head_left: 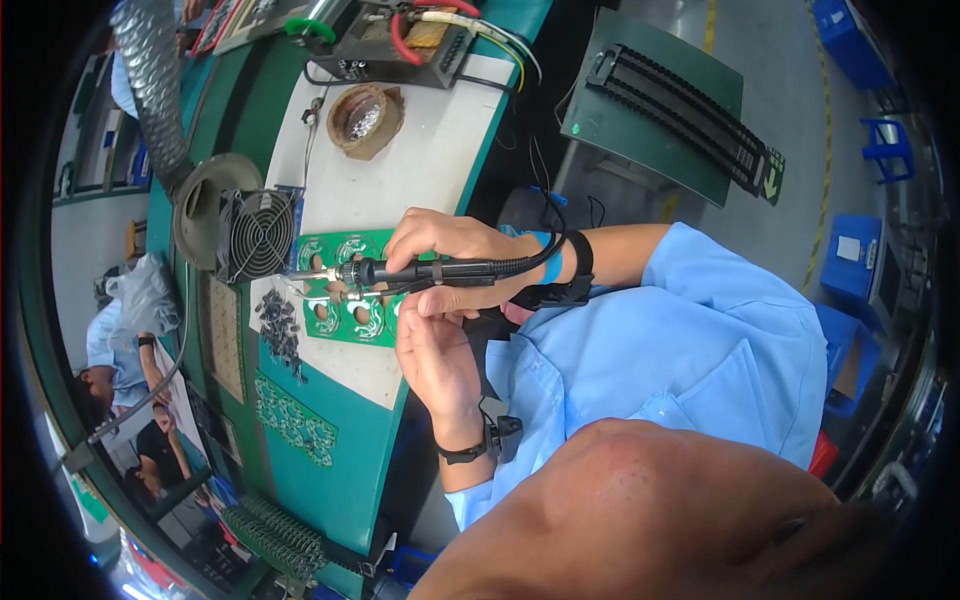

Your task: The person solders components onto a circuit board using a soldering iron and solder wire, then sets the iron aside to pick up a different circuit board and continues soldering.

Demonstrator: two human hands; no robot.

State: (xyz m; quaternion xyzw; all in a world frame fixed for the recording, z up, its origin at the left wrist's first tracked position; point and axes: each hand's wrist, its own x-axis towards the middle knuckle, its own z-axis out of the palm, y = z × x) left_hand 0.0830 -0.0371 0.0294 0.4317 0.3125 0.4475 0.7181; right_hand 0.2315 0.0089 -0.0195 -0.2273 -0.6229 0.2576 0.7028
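Observation:
My right hand point(450, 240) is closed round the black handle of a soldering iron point(425, 272), whose metal tip points left over a green circuit board panel point(342, 328). The panel has round cutouts and lies on a white sheet. My left hand point(437, 365) is just below the iron at the panel's near edge. Its thumb and fingers are drawn together; what they hold, if anything, is too small to make out. A thin silvery strand runs beside the iron's tip. Small black components point(280, 325) lie heaped beyond the panel.
A black fan point(258, 235) stands by a duct hood point(198, 215). A round tan container point(362, 122) and a soldering station point(400, 55) are at the top. Another green board point(295, 420) and a spiky coiled strip point(275, 535) lie lower down. A person point(120, 340) sits across the bench.

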